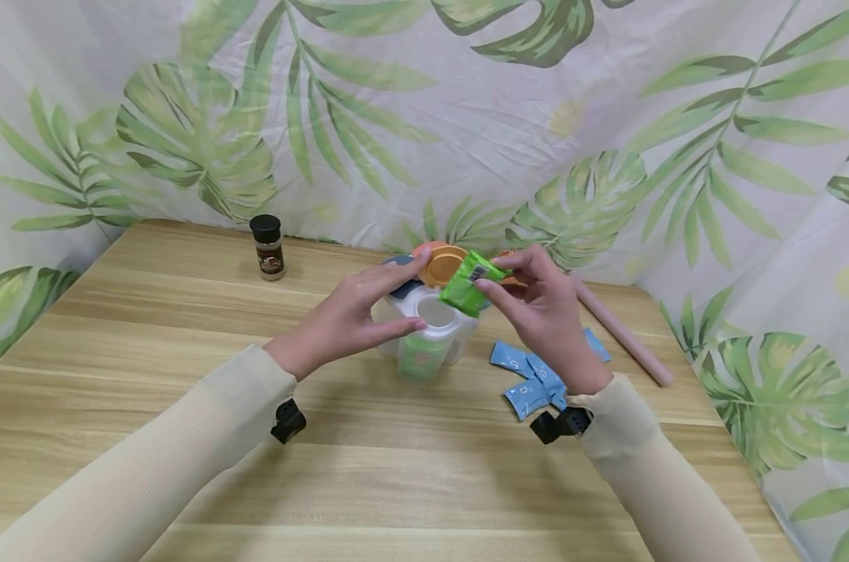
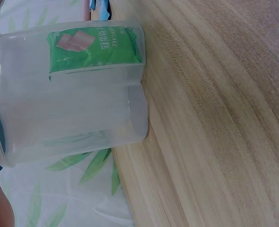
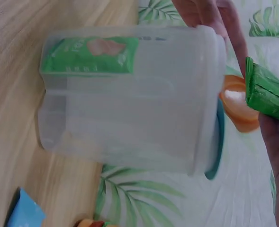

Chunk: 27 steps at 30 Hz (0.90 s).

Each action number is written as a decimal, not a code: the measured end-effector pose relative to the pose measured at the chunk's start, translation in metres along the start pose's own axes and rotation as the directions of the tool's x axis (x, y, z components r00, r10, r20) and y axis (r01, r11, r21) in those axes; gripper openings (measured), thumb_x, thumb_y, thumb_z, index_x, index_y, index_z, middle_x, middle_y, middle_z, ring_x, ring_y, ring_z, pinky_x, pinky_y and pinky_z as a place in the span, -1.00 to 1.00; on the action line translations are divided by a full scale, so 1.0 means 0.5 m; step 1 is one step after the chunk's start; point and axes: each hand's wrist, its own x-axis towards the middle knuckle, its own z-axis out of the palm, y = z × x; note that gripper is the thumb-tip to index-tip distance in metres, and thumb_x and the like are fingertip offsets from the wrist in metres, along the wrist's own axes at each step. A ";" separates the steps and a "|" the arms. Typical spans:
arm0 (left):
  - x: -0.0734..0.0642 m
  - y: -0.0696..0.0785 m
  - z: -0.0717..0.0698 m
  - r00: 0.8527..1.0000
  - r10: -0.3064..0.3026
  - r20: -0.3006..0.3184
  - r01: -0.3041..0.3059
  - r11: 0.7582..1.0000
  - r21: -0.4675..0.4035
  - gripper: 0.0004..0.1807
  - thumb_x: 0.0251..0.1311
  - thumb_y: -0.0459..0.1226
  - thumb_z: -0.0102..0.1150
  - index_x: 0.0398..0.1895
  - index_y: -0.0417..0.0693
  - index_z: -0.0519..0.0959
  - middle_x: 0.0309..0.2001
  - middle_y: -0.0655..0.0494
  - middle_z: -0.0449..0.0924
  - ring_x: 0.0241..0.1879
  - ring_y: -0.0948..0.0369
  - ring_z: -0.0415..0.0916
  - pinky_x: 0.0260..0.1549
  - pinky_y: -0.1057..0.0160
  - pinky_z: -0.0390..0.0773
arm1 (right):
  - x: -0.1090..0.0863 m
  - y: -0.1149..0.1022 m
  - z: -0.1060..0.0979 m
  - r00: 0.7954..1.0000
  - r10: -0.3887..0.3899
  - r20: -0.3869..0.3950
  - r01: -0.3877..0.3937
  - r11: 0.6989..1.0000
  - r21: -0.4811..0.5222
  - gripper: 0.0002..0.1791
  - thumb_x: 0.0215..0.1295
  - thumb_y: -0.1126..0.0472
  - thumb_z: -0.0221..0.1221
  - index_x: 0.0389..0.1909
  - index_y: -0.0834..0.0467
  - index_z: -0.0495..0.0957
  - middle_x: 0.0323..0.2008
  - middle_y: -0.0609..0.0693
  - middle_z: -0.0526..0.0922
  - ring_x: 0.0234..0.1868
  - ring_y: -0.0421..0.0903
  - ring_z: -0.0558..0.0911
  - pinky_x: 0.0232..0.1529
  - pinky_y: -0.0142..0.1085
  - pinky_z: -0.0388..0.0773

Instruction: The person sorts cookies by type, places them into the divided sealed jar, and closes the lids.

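Observation:
A clear plastic container (image 2: 30, 99) with a white top stands upright on the table. An orange flip lid (image 1: 444, 267) is raised beside its round opening, and a dark blue lid (image 1: 405, 285) shows to the left. Inside, against one wall, stands a green snack packet (image 3: 92, 53). My left hand (image 1: 347, 316) spans the top, thumb at the near rim, fingers extended to the orange lid. Thumb and fingers of my right hand (image 1: 547, 312) pinch another green snack packet (image 1: 470, 287), held tilted just above and right of the opening.
Several blue packets (image 1: 527, 398) lie on the wooden table (image 1: 368, 484) right of the container. Farther right lies a pink rod (image 1: 628, 339). A black-capped spice jar (image 1: 268, 254) stands at the back left. A leaf-patterned cloth (image 1: 368, 117) hangs behind the table.

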 end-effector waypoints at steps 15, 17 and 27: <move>0.001 0.000 0.000 1.000 0.007 -0.004 -0.007 1.000 -0.003 -0.05 0.26 -0.21 0.49 0.66 -0.03 0.19 0.43 -0.10 0.52 0.38 0.00 0.51 0.36 -0.08 0.56 | -0.002 0.011 0.049 0.992 -0.001 0.127 0.018 0.991 -0.130 -0.82 0.29 0.49 0.35 -0.18 0.33 0.54 -0.12 0.18 0.72 -0.09 0.02 0.80 -0.09 -0.37 0.79; 0.002 0.000 0.000 1.000 0.011 -0.007 -0.011 1.000 -0.002 -0.05 0.26 -0.21 0.50 0.65 -0.03 0.19 0.43 -0.11 0.52 0.37 0.00 0.52 0.36 -0.07 0.56 | -0.003 0.011 0.046 0.989 -0.007 0.146 0.028 0.989 -0.147 -0.83 0.30 0.48 0.35 -0.17 0.32 0.56 -0.13 0.17 0.73 -0.11 0.01 0.79 -0.11 -0.38 0.79; 0.001 -0.003 0.002 1.000 0.010 -0.013 -0.010 1.000 0.005 -0.04 0.24 -0.22 0.51 0.65 -0.01 0.20 0.42 -0.13 0.53 0.35 -0.02 0.53 0.34 -0.10 0.56 | 0.002 0.005 0.042 0.980 -0.024 0.197 0.059 0.982 -0.177 -0.84 0.30 0.47 0.35 -0.16 0.32 0.60 -0.18 0.15 0.75 -0.14 0.02 0.80 -0.12 -0.36 0.80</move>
